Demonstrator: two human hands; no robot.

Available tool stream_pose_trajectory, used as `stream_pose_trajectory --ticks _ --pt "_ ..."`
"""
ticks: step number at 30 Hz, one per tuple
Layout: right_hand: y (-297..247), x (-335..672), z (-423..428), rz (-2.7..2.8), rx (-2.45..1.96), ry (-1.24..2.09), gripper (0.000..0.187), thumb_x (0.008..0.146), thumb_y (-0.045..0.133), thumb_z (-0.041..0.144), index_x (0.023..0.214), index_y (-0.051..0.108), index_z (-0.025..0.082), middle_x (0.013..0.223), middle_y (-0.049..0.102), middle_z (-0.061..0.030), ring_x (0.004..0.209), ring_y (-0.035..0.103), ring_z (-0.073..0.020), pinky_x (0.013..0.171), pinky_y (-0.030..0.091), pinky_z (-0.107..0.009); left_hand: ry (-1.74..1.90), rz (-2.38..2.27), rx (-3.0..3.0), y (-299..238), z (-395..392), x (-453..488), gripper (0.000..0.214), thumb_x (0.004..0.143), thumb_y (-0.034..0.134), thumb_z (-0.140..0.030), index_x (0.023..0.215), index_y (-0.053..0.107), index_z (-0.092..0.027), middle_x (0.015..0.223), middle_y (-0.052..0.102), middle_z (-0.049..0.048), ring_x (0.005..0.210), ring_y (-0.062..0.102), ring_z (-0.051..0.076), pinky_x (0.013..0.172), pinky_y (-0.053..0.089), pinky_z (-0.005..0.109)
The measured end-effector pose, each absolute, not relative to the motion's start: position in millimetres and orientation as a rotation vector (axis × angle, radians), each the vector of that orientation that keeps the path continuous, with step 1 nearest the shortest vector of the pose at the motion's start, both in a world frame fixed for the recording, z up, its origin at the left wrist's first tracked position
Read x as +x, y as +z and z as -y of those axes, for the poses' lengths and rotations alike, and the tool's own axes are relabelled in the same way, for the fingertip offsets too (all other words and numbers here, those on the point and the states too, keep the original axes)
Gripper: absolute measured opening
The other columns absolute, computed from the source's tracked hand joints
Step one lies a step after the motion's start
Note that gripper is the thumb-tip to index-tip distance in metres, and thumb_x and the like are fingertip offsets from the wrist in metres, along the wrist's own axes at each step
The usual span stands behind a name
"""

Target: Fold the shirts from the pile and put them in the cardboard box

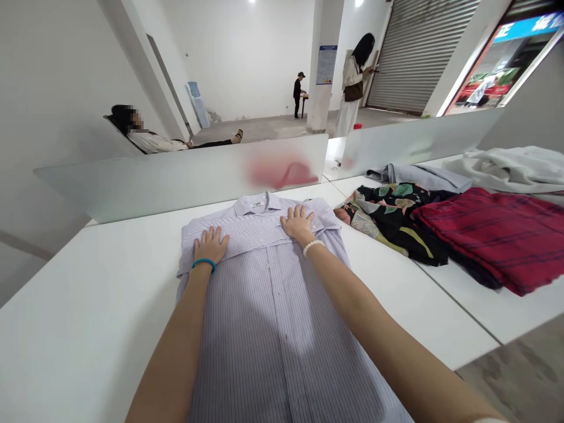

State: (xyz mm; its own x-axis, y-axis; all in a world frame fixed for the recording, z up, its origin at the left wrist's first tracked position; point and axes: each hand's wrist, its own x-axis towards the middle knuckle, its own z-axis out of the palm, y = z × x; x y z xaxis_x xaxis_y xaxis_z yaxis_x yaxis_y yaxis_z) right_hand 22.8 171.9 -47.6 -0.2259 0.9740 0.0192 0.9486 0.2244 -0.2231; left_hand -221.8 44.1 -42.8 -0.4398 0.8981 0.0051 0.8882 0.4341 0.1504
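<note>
Nearest camera: both bare forearms, reaching forward over a lavender pinstripe button-front shirt (268,317), which lies flat, collar away from the person, on a white table (88,311). A folded band of the same fabric crosses the chest just below the collar (255,204).

Grip: no clamp on either side. Left hand (210,245) is open, palm down, fingers spread, on the band near the shirt's left-of-frame edge. Right hand (298,225) is also open and flat, on the band nearer the collar. Hands are apart, with the placket gap between them. Blue wristband (204,264) on left wrist, white bead bracelet (314,247) on right.

Right of the shirt, on the adjoining white tabletop, just beside it: black floral garment (388,220), touching a red plaid cloth (489,235). Behind those: a grey-blue garment (423,176) and a bunched off-white cloth (511,167).

Past the table's far edge: frosted glass divider (176,182) with a red blur on it. Beyond it, well apart from the hands: a reclining person (150,138) in a white top, a person in black with a cap (299,93) at a small stand, and a long-haired person in a white dress (355,82) with a brown bag, by a pillar. Grey roller shutter (418,53) behind them.
</note>
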Motion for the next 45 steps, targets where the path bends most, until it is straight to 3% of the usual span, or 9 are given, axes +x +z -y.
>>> stream_pose_trajectory --ticks 21,24,28,32,36,42,45 --pt "-44.3 15.4 -178.9 2.310 -1.866 0.261 0.067 0.092 0.016 0.047 0.149 0.020 0.011 0.156 0.012 -0.0151 0.141 0.002 -0.0353 0.104 -0.002 -0.065 0.179 -2.639 1.683 -41.4 -55.1 -226.1 0.064 0.090 0.019 -0.048 0.146 0.027 -0.016 0.154 0.023 0.0082 0.141 0.021 0.029 0.113 0.018 0.051" --pt "-44.6 14.6 -177.9 2.293 -1.861 0.249 0.067 0.092 0.016 0.047 0.149 0.021 0.012 0.155 0.013 -0.0154 0.141 0.003 -0.0353 0.105 -0.002 -0.065 0.179 -2.675 1.731 -38.1 -53.2 -221.2 0.061 0.092 0.018 -0.041 0.144 0.032 -0.012 0.152 0.027 0.0121 0.139 0.025 0.029 0.112 0.021 0.050" --pt "-47.3 13.5 -179.0 2.276 -1.853 0.253 0.065 0.093 0.019 0.046 0.148 0.023 0.012 0.155 0.015 -0.0157 0.141 0.004 -0.0353 0.105 -0.002 -0.065 0.174 -2.679 1.884 -34.5 -33.4 -208.5 0.054 0.094 0.019 -0.031 0.140 0.039 -0.011 0.153 0.026 0.0110 0.142 0.019 0.025 0.115 0.013 0.046" --pt "-48.2 17.0 -178.8 2.178 -1.725 0.251 0.062 0.093 0.027 0.045 0.145 0.031 0.012 0.152 0.024 -0.0175 0.140 0.010 -0.0365 0.105 0.001 -0.065 0.045 -2.598 2.217 -36.7 27.8 -194.5 0.052 0.094 0.025 -0.034 0.136 0.046 -0.012 0.150 0.031 0.0130 0.141 0.021 0.030 0.114 0.011 0.052" --pt "-44.2 26.4 -177.5 1.920 -1.447 0.362 0.049 0.094 0.030 0.032 0.136 0.043 0.009 0.148 0.032 -0.0178 0.139 0.017 -0.0331 0.109 0.008 -0.058 -0.022 -2.453 2.376 -46.8 130.4 -170.9 0.052 0.094 0.027 -0.036 0.135 0.047 -0.011 0.145 0.041 0.0143 0.136 0.031 0.033 0.109 0.025 0.054" --pt "-33.0 49.8 -167.4 1.589 -1.171 0.668 0.039 0.086 0.032 0.015 0.120 0.050 0.010 0.127 0.055 -0.0163 0.118 0.050 -0.0209 0.100 0.036 -0.036 0.502 -2.573 2.178 -81.0 296.2 -120.1 0.056 0.093 0.034 -0.028 0.147 0.021 -0.020 0.141 0.046 0.0122 0.133 0.038 0.027 0.105 0.036 0.051" --pt "-20.5 78.0 -148.7 1.533 -1.010 0.922 0.031 0.082 0.039 0.015 0.109 0.054 0.014 0.118 0.060 -0.0121 0.099 0.060 -0.0178 0.090 0.044 -0.033 0.804 -2.682 1.955 -94.5 347.9 -105.5 0.056 0.091 0.040 -0.028 0.145 0.027 -0.020 0.130 0.054 0.0183 0.115 0.055 0.031 0.093 0.046 0.051"
